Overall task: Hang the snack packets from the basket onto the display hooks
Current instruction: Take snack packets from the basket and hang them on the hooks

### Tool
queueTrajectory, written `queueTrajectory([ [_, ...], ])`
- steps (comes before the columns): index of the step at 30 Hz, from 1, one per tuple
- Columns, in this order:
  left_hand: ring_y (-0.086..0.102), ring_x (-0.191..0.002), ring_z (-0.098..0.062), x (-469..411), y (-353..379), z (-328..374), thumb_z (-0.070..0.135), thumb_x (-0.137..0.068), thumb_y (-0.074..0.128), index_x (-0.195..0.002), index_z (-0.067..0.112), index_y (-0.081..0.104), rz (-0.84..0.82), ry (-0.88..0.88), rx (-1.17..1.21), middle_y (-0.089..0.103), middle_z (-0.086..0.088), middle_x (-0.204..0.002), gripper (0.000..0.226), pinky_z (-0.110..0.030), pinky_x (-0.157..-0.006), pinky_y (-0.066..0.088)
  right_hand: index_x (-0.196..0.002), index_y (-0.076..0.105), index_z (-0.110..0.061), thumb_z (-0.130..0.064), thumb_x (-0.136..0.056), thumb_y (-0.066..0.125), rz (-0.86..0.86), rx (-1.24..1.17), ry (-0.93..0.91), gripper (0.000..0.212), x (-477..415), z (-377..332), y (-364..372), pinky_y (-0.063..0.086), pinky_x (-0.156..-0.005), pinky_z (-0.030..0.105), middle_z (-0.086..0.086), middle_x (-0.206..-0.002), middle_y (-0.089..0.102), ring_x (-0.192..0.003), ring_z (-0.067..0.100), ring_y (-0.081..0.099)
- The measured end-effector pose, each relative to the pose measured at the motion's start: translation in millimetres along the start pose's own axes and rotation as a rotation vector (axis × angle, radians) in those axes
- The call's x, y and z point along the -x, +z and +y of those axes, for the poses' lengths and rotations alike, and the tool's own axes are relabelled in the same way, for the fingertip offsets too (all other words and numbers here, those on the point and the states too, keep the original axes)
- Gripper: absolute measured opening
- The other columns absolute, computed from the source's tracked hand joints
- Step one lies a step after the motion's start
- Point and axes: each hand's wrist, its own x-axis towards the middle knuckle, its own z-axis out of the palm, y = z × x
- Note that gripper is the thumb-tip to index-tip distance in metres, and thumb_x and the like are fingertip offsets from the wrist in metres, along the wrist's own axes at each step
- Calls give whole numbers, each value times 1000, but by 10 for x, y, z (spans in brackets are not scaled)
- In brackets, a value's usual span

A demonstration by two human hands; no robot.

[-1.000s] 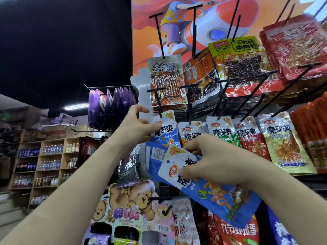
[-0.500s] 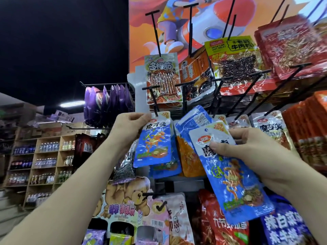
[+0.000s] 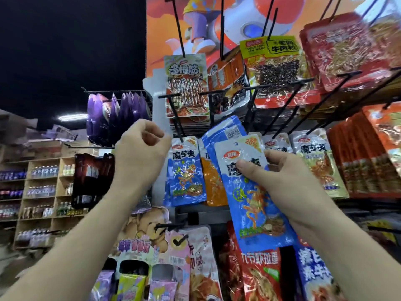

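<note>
Left forearm comes up from 7 o'clock. The left hand [image 3: 141,153] is raised with its back to the camera, fingers curled into a loose fist and holding nothing. At its 3 o'clock, just beside it and not touching, the hung packet [image 3: 186,170] sits upright on a hook [image 3: 175,118], long axis 12 to 6.

Right forearm comes up from 5 o'clock. The right hand [image 3: 288,181] grips a blue packet [image 3: 256,203], thumb across the front near the top and fingers behind. Print faces the camera. Long axis runs about 11 to 5, with the white top end at 11, below the hooks. A second packet [image 3: 223,131] sits behind it, back side out, tilted toward 1 o'clock. Cannot tell if it is held.
</note>
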Motion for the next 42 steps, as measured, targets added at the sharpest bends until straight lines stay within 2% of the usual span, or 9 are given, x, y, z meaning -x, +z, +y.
queueTrajectory([
  [5,57,-62,-4,822,-51,539,49,-64,79,-101,39,53,-454,8,98,60,18,-84,46,-21,-58,50,-91,70,-17,-23,-82,74,89,41,-121,12,41,16,127,60,-61,36,0,-82,76,-72,18,73],
  [9,56,-56,-14,842,86,519,31,-65,87,-108,45,49,-395,-73,245,56,1,-76,59,-47,-55,54,-95,68,-15,-25,-80,71,17,-45,-125,18,76,-25,143,57,-55,27,1,-82,76,-69,15,73],
  [15,71,-61,-21,812,64,601,1,-76,75,-115,37,48,-349,-206,540,70,-5,-76,60,-30,-54,57,-106,67,-19,-20,-66,73,-281,-108,-46,40,95,-65,-154,59,-69,33,11,-94,76,-82,25,74],
  [23,60,-64,-10,486,-355,363,-15,-86,36,-126,23,62,-242,-209,799,70,-1,-80,60,-18,-53,46,-96,76,-24,-18,-63,75,-27,-71,-172,33,139,-29,-389,56,-73,36,6,-99,75,-89,26,72],
  [26,35,-48,-13,569,-326,433,8,-86,42,-80,19,76,-344,-199,616,48,2,-52,36,-25,-45,22,-83,72,-25,-17,-67,78,94,32,-288,18,194,-77,-345,58,-66,32,0,-88,75,-79,18,73],
  [30,40,-44,-3,717,-307,501,11,-95,56,-102,37,69,-359,120,157,53,8,-64,30,-13,-44,31,-78,69,-23,-16,-68,81,127,166,-373,18,259,-180,-279,60,-62,31,-4,-79,74,-70,15,71],
  [35,49,-66,-1,695,-371,563,63,-87,49,-140,47,41,-393,445,-250,47,17,-78,56,-13,-57,39,-89,76,-25,-21,-65,83,-118,319,-271,25,244,-312,-229,58,-62,26,-4,-78,75,-69,14,71],
  [39,65,-74,-23,699,-232,568,76,-49,65,-113,23,60,-429,310,-352,55,8,-82,83,-35,-56,52,-85,76,-27,-14,-81,75,-12,277,-267,14,180,-235,-96,50,-66,21,-11,-82,74,-72,5,67],
  [42,59,-51,-15,938,-244,589,49,-75,51,-93,18,70,-356,587,-430,64,6,-75,41,-18,-48,39,-75,75,-15,-10,-85,68,-76,143,-74,13,156,-222,12,49,-64,29,7,-77,72,-67,19,64],
])
